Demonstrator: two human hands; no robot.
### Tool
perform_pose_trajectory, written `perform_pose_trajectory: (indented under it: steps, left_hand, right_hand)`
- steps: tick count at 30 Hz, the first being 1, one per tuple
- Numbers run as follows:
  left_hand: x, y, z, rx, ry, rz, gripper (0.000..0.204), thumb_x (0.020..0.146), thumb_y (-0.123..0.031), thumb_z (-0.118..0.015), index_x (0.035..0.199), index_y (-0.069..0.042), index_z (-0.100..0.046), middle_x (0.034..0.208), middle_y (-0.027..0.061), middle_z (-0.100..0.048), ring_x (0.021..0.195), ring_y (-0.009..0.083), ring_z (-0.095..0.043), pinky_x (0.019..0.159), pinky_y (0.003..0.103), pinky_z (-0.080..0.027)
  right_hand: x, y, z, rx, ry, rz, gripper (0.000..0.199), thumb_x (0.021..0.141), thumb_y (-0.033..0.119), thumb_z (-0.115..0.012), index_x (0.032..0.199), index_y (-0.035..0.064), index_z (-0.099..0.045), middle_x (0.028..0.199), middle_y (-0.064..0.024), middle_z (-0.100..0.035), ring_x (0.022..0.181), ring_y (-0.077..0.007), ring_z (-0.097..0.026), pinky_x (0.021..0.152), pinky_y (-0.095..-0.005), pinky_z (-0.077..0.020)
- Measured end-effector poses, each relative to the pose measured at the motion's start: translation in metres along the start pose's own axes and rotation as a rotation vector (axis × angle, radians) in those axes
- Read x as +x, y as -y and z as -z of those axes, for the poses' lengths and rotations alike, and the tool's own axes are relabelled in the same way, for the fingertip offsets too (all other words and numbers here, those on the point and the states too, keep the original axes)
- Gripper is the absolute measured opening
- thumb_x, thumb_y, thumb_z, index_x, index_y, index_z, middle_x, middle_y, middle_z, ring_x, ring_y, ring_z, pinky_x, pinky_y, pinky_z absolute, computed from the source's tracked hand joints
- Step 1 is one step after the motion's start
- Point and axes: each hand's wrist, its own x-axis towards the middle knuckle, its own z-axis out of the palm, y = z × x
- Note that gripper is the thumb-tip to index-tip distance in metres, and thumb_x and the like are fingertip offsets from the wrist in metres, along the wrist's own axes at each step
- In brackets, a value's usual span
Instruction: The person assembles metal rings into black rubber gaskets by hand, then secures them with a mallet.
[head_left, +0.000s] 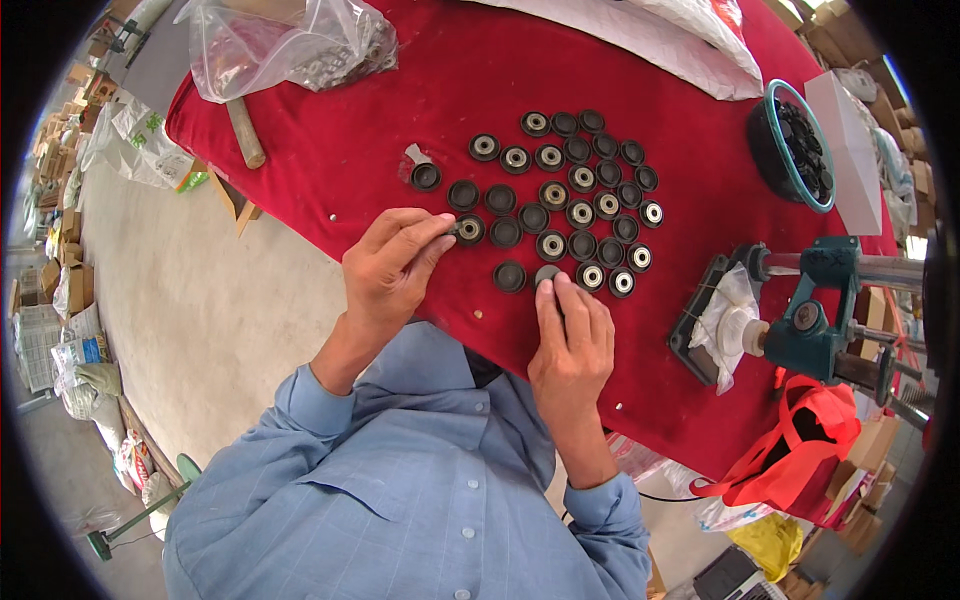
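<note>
Several black round wheels (505, 232) are spread over the red cloth, some showing a metal bearing in the middle and others a plain black face. My left hand (388, 262) is closed in a pinch at the left edge of a wheel with a bearing (469, 230). A small dark piece seems to sit between those fingertips, mostly hidden. At the near side of the group, my right hand (573, 345) has its fingertips on a dark grey round cap (546, 273), partly covered by the fingers. A plain-faced wheel (509, 276) lies just left of that cap.
A green hand press (815, 310) stands at the right, its plate wrapped in plastic. Behind it are a teal-rimmed basket (768, 150) of black parts and a white box (843, 150). Far left lie a bag of metal parts (345, 50) and a wooden handle (245, 135). A red bag (790, 455) hangs near right.
</note>
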Motion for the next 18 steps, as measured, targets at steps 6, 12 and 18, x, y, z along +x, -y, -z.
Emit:
perform_pose_trajectory:
  steps: [6,12,18]
  left_hand:
    - [0.001,0.010,-0.018,0.101,0.100,-0.108,0.026,0.086,0.001,-0.084,0.111,-0.004,-0.081,0.110,0.0132,-0.073,0.094,0.0264,-0.075,0.074,0.033,-0.064]
    - [-0.002,0.010,-0.020,0.119,0.146,-0.165,0.030,0.083,0.000,-0.087,0.111,-0.004,-0.080,0.117,0.0146,-0.075,0.101,0.0290,-0.075,0.080,0.036,-0.064]
    - [-0.004,0.009,-0.018,0.231,0.137,-0.209,0.030,0.080,-0.002,-0.089,0.109,-0.005,-0.080,0.116,0.0134,-0.077,0.104,0.0307,-0.075,0.083,0.038,-0.063]
  right_hand:
    - [-0.003,0.005,0.007,-0.078,0.071,-0.021,0.029,0.093,0.009,-0.071,0.120,0.0034,-0.078,0.128,-0.0115,-0.072,0.114,-0.0272,-0.068,0.099,-0.0444,-0.0507]
    - [0.005,-0.008,0.024,0.148,0.030,-0.114,0.035,0.090,0.002,-0.071,0.125,0.0024,-0.076,0.126,-0.0127,-0.071,0.112,-0.0297,-0.068,0.100,-0.0456,-0.0495]
    - [-0.005,-0.034,0.050,0.303,-0.090,-0.306,0.043,0.088,-0.010,-0.070,0.129,-0.0006,-0.073,0.127,-0.0183,-0.069,0.110,-0.0328,-0.069,0.094,-0.0415,-0.0559]
